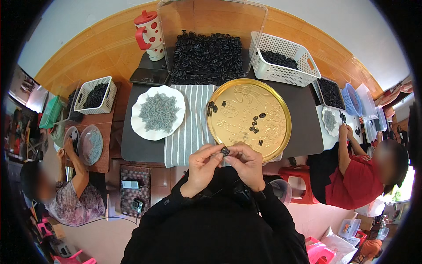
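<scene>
Bearing everything near the person, a dark table [143,151] holds a clear bin [211,16] heaped with black parts, then a round gold tray [235,127] overlapping a grey-striped cloth [183,127], and a scalloped white plate [137,118] of small grey pieces at left. By the tray's near edge, the left hand [202,167] and right hand [247,163] meet, fingertips pinching one small black part [225,151] between them.

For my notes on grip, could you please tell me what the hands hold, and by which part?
The left hand and right hand pinch a small black piece by its sides, between fingertips.
</scene>
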Demonstrator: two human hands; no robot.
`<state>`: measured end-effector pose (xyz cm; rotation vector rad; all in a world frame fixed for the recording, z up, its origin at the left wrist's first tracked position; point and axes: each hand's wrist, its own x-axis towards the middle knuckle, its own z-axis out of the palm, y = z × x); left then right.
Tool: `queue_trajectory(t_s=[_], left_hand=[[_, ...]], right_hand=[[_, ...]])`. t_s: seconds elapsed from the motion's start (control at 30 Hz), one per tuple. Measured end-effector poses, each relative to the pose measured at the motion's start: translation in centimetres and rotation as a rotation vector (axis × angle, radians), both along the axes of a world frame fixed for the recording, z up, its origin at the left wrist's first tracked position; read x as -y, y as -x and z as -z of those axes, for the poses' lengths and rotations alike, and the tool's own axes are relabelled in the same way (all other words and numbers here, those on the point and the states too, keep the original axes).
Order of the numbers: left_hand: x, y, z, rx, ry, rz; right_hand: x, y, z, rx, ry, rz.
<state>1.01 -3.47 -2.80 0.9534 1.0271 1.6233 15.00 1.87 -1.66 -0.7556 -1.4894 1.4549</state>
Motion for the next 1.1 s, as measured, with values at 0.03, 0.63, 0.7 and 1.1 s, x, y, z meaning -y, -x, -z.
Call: queue_trajectory(t_s=[0.03, 0.63, 0.7, 1.1], left_hand=[[0.0, 0.0, 0.0, 0.003, -0.005, 0.001], [0.1, -0.5, 0.5, 0.015, -0.037, -0.006], [0.2, -0.5, 0.5, 0.012, -0.042, -0.011], [0.5, -0.8, 0.4, 0.063, -0.080, 0.002]], right_hand=[[0.0, 0.0, 0.0, -0.017, -0.027, -0.019], [0.7, 0.1, 0.6, 0.138, -0.400, 0.135], [0.8, 0.2, 0.4, 0.149, -0.439, 0.154], [1.1, 0.3, -0.7, 0.172, -0.561, 0.145]])
